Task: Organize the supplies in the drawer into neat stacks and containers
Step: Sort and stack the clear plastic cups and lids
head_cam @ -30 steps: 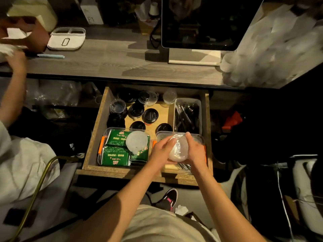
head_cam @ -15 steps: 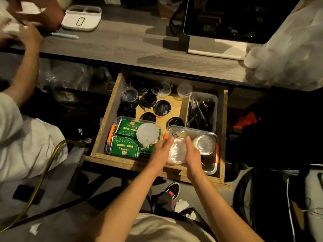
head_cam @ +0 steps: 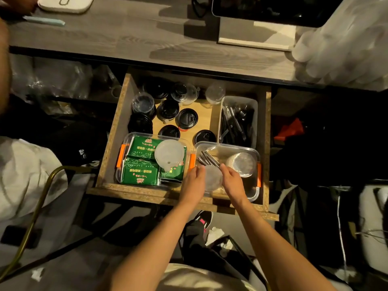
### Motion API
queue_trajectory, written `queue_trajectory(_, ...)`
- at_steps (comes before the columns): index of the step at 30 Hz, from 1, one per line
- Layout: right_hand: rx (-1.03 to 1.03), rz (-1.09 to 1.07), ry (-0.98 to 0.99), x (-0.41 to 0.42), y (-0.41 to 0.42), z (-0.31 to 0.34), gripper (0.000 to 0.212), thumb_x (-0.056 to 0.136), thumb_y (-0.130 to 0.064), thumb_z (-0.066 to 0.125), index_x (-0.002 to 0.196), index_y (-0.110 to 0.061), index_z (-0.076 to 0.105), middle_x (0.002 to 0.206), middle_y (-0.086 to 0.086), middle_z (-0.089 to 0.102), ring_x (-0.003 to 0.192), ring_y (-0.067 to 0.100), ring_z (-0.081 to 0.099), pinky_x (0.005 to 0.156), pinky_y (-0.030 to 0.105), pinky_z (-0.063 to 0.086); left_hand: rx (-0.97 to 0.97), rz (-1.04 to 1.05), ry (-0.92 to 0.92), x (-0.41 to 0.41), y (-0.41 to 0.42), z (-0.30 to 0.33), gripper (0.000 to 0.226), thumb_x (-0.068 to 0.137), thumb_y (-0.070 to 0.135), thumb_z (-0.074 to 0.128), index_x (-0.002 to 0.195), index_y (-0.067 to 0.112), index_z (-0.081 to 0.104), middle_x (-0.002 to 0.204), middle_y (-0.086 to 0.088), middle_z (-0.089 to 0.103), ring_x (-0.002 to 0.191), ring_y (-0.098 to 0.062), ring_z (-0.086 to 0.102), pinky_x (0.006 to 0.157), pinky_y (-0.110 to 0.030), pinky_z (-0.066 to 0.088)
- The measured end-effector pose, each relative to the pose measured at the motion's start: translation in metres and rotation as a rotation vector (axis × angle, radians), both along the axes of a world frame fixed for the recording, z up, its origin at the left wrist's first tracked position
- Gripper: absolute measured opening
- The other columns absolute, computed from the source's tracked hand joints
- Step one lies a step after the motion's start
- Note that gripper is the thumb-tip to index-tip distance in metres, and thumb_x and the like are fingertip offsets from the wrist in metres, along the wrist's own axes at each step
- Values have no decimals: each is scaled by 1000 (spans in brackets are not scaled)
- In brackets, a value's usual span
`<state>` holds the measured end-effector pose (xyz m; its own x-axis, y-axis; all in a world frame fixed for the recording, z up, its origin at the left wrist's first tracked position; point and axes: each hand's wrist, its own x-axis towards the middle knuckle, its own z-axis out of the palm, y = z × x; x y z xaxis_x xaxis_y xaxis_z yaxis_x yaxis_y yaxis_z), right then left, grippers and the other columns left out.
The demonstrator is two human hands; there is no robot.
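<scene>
Dim room, wooden drawer pulled out below table. Left hand and right hand each grip narrow on clear lids, inside clear container near drawer's front. Lower level, seat flush beside lid stack.

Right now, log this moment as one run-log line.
left hand: holds clear lid stack | right hand: holds same stack | place: over right clear container | second stack: already inside
</scene>
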<state>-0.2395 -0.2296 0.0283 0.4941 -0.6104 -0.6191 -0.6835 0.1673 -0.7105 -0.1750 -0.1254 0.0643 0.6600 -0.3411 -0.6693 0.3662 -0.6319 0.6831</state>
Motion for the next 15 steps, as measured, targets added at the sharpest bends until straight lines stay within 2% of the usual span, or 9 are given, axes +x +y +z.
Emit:
queue_trajectory(3, -7, -43, -22, 0, 0, 11, 39, 101, -40, 44, 108, -11, 69, 97, 1, 70, 97, 17, 63, 89, 38, 50, 13, -24, -27, 1, 1, 6, 44, 106, 49, 29, 123, 21, 58, 114, 0, 56, 104, -16, 53, 83, -33, 42)
queue_trajectory(6, -23, -128, -117, 3, 0, 23, 33, 101, -38, 47, 106, -16, 71, 95, -1, 71, 98, 17, 65, 90, 36, 50, -36, 36, 14, 9, 0, 14, 36, 103, 55, 31, 113, 31, 56, 107, 5, 54, 103, -16, 54, 95, -44, 50)
queue_trajectory(9, 30, -178, -245, 15, 1, 46, 37, 93, -48, 50, 101, -21, 73, 98, 0, 74, 101, 20, 67, 92, 41, 52, -146, 91, 28, 24, -5, 31, 28, 97, 56, 38, 102, 39, 59, 105, 12, 56, 107, -17, 57, 97, -52, 50)
queue_trajectory(11, 65, -200, -322, 27, 1, 67, 31, 96, -40, 51, 99, -18, 73, 98, 1, 74, 100, 20, 67, 89, 39, 52, -236, 137, 14, 36, -8, 45, 22, 100, 49, 41, 102, 40, 61, 105, 14, 59, 106, -15, 59, 92, -46, 54)
queue_trajectory(13, 107, -212, -376, 40, 1, 88, 26, 100, -29, 49, 97, -16, 72, 95, 3, 72, 93, 17, 65, 80, 34, 52, -307, 176, 5, 49, -10, 57, 21, 104, 41, 41, 110, 34, 61, 108, 13, 59, 102, -9, 59, 83, -35, 55)
queue_trajectory(15, 126, -206, -415, 55, 1, 104, 27, 100, -26, 49, 97, -11, 72, 91, 5, 70, 85, 15, 63, 73, 31, 50, -343, 201, -16, 62, -11, 66, 23, 104, 41, 42, 115, 33, 61, 111, 12, 59, 100, -3, 57, 82, -32, 54)
